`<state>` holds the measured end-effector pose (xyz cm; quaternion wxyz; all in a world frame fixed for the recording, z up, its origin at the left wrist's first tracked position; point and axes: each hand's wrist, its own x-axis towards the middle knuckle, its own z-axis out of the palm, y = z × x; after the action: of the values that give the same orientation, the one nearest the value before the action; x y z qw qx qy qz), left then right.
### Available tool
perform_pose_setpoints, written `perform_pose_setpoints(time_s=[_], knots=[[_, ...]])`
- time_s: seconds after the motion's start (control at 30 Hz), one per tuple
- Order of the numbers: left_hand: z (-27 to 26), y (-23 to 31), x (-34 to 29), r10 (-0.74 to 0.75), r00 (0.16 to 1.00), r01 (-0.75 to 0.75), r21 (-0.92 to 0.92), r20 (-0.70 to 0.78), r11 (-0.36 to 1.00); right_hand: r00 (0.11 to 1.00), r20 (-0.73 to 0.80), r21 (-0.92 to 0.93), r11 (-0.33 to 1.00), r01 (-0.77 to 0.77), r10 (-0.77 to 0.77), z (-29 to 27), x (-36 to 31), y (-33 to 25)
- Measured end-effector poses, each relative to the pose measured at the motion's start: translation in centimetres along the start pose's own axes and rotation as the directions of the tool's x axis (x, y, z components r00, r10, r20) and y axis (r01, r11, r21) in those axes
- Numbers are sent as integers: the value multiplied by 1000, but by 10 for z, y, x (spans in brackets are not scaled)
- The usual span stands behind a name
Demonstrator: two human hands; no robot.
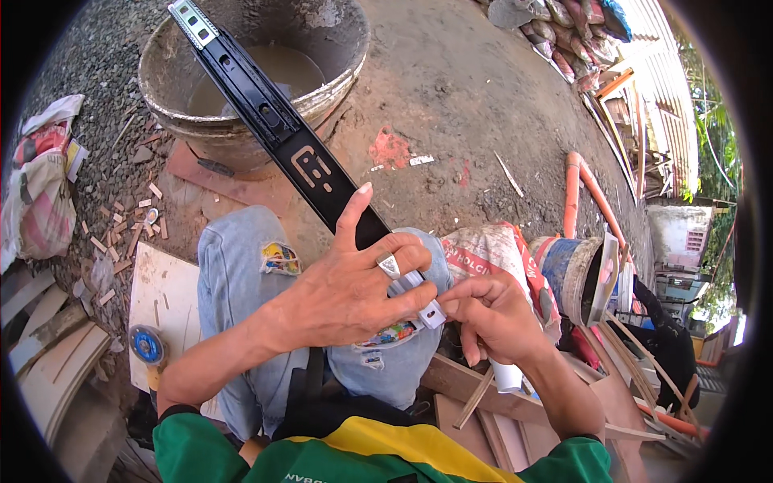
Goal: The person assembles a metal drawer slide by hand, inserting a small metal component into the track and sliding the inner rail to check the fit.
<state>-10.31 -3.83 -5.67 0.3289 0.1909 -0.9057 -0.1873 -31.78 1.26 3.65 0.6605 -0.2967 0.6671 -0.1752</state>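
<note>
Treat the drawer slide [290, 145] as stiff pressed metal: probably moderate weight for its length, not fragile, but smooth and likely slick with any grease. Its nested sections may run on you if tilted, so grip the side edges across more than one section; mid-length should balance best.

Looks: long, narrow, mostly black channel, slots and a bracket-shaped cutout in the face, bright far tip [193, 22], silvery near end [432, 315]. It lies diagonally above your jeans [233, 249], far end over the mouth of the bucket [173, 117], which has murky water in it.

Your left hand [338, 294] is half-curled over the near part, holding it, index finger lifted out straight. Your right hand [499, 322] has thumb and index nearly together at the silvery end; can't tell if they're gripping. Further out: red-and-white sack [483, 249] right, pale board [165, 290] left.
</note>
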Motion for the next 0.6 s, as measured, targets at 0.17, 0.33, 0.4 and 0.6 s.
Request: perform_pose_setpoints(time_s=[0.17, 0.33, 0.4, 0.6], knots=[[0, 0, 1, -21, 1000, 21, -40, -7, 999, 1000, -1, -80, 997, 16, -16, 0, -2, 0], [1, 0, -1, -12, 1000, 11, -55, -14, 998, 997, 69, 48, 998, -26, 23, -2, 1, 3], [2, 0, 0, -13, 1000, 11, -57, -21, 998, 998, 55, 20, 999, -25, 24, 2, -1, -1], [1, -1, 1, -16, 1000, 16, -60, -13, 998, 999, -27, -89, 995, -37, 34, 13, -3, -9]])
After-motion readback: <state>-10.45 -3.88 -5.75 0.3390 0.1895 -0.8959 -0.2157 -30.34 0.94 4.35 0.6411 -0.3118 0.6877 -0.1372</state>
